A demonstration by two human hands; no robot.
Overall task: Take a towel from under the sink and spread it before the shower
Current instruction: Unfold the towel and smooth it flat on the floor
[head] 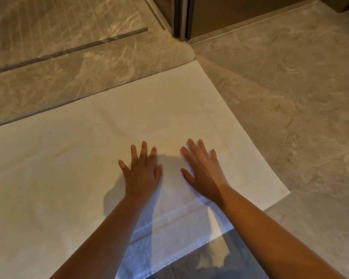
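Grey marbled floor [290, 87] runs up to a raised shower sill [85, 77] at upper left and a dark door frame [179, 17] at the top. The white towel [58, 168] lies flat on the floor. Its far edge is against the sill, its long axis runs along it from lower left to upper right, and one corner points toward the door frame. The left grip [142, 174] and right grip [205, 174] rest palm-down on the towel, close together, fingers straight and spread.

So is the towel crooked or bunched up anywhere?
Nothing stands out. The white towel lies flat, its far edge running along the shower step, with the left hand and right hand flat on it.
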